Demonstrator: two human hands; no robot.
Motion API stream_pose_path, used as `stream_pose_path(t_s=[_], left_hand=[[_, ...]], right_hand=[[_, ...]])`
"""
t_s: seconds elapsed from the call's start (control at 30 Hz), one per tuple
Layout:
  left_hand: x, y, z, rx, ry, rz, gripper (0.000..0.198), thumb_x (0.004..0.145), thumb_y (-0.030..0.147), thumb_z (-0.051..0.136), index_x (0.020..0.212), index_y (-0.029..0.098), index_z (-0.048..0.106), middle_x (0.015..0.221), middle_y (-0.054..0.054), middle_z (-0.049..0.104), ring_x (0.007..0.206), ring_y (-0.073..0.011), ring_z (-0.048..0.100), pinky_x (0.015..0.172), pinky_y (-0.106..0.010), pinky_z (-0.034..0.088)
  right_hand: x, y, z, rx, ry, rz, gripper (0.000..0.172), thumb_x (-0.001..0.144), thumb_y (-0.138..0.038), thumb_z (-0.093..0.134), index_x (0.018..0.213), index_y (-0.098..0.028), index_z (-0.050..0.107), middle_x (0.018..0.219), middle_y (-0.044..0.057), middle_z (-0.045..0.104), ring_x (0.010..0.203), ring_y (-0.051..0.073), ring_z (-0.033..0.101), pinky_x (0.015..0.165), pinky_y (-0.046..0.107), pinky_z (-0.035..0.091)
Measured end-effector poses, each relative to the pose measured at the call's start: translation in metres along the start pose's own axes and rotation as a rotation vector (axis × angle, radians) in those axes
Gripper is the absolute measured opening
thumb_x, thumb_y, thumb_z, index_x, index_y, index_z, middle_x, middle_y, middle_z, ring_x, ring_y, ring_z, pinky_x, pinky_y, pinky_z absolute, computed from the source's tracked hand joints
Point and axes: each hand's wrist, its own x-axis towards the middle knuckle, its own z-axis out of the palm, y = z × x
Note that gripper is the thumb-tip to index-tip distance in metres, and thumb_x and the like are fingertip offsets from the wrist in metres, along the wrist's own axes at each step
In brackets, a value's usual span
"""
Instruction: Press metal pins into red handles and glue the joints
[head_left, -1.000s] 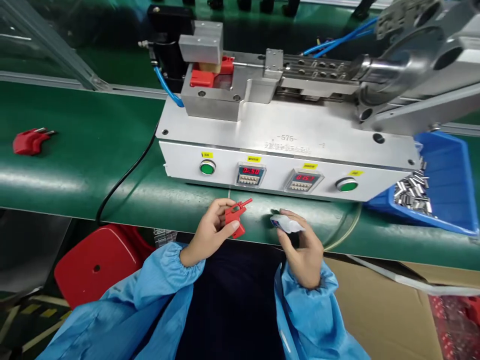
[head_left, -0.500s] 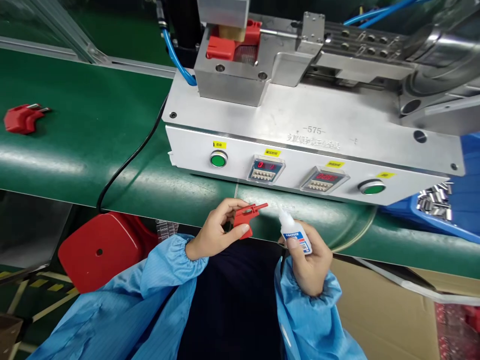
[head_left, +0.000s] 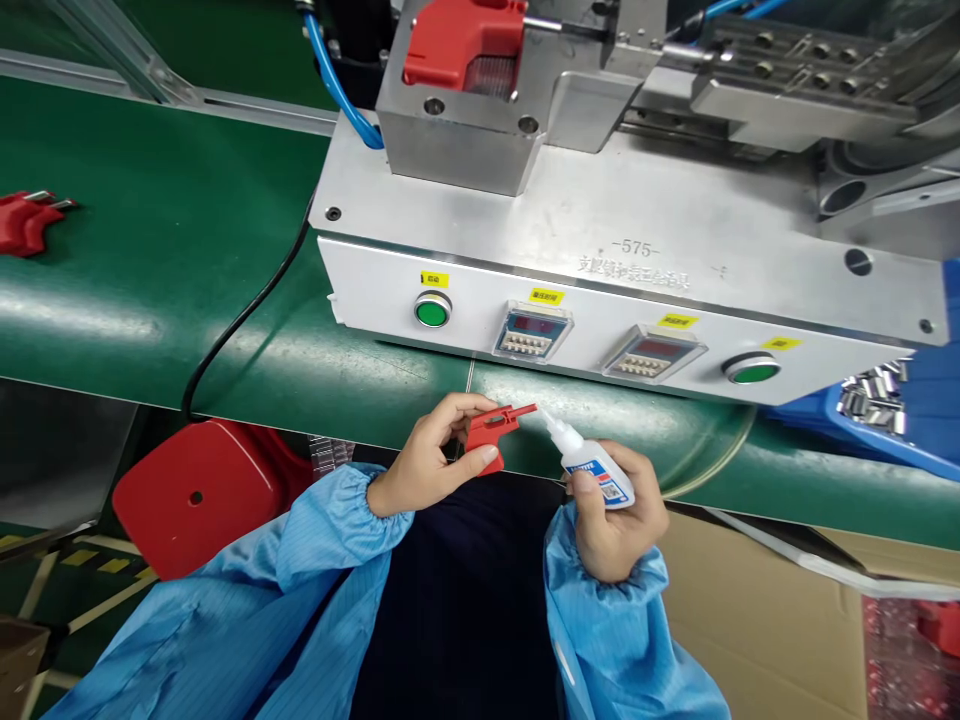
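Observation:
A red plastic part [head_left: 486,432] with a thin pin sticking out to the right is held between the thumb and fingers of my left hand [head_left: 435,455]. My right hand [head_left: 619,510] grips a white Loctite glue bottle [head_left: 598,468], tilted so its nozzle points up and left. The nozzle tip is right by the end of the pin; whether they touch I cannot tell. Both hands are over the front edge of the green bench [head_left: 390,395]. Another red part [head_left: 457,45] sits in the metal fixture [head_left: 461,145] of the machine above.
The machine's white front panel [head_left: 480,305] carries green buttons and two small displays. A red part with metal pins [head_left: 26,225] lies at far left. Metal sleeves [head_left: 874,395] fill a blue bin [head_left: 915,452] at right. A red stool [head_left: 199,500] stands lower left; a black cable [head_left: 247,315] crosses the bench.
The glue bottle has tilted further left, bringing its nozzle to the pin's end. On the machine, the press head has lifted off the red part and the slide has drawn back right; the displays have dimmed.

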Motion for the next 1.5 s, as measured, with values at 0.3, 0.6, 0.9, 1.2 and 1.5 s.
stream_pose_path(t_s=[0.3, 0.6, 0.9, 1.2, 1.5], left_hand=[[0.0004, -0.0012, -0.0004, 0.0, -0.003, 0.04, 0.033, 0.102, 0.036, 0.076, 0.128, 0.021, 0.063, 0.111, -0.008, 0.079, 0.091, -0.0178, 0.077, 0.077, -0.025, 0.061], [0.0017, -0.0018, -0.0002, -0.002, 0.003, 0.06, 0.034, 0.101, 0.036, 0.077, 0.128, 0.021, 0.063, 0.11, -0.008, 0.079, 0.089, -0.0178, 0.077, 0.075, -0.025, 0.061], [0.0011, -0.0016, -0.0005, -0.017, 0.007, 0.074, 0.032, 0.101, 0.033, 0.078, 0.128, 0.023, 0.063, 0.111, -0.006, 0.08, 0.09, -0.0166, 0.077, 0.076, -0.023, 0.06], [0.0003, -0.0031, -0.0008, -0.01, -0.003, 0.073, 0.033, 0.102, 0.032, 0.077, 0.129, 0.022, 0.063, 0.111, -0.006, 0.08, 0.093, -0.0174, 0.078, 0.078, -0.023, 0.062], [0.0011, -0.0016, -0.0016, 0.019, -0.004, 0.068, 0.033, 0.102, 0.035, 0.076, 0.129, 0.021, 0.063, 0.111, -0.008, 0.079, 0.094, -0.0185, 0.078, 0.077, -0.025, 0.062]], right_hand=[[0.002, -0.0062, -0.0007, -0.113, -0.023, -0.023, 0.029, 0.098, -0.05, 0.075, 0.101, -0.021, 0.075, 0.074, 0.0, 0.069, 0.053, 0.014, 0.056, 0.051, 0.028, 0.048], [0.0024, -0.0052, 0.0007, -0.085, -0.032, -0.075, 0.024, 0.099, -0.045, 0.076, 0.102, -0.021, 0.076, 0.076, 0.0, 0.071, 0.054, 0.013, 0.056, 0.05, 0.026, 0.046], [0.0019, -0.0053, 0.0011, -0.077, -0.025, -0.081, 0.022, 0.099, -0.043, 0.077, 0.103, -0.021, 0.076, 0.076, -0.001, 0.072, 0.053, 0.013, 0.058, 0.05, 0.025, 0.047], [0.0012, -0.0062, 0.0009, -0.091, -0.039, -0.085, 0.022, 0.099, -0.042, 0.076, 0.102, -0.021, 0.076, 0.073, -0.001, 0.07, 0.051, 0.012, 0.055, 0.049, 0.025, 0.046], [0.0016, -0.008, -0.0005, -0.123, -0.039, -0.077, 0.023, 0.098, -0.044, 0.076, 0.1, -0.021, 0.076, 0.07, -0.002, 0.067, 0.05, 0.012, 0.05, 0.047, 0.025, 0.042]])
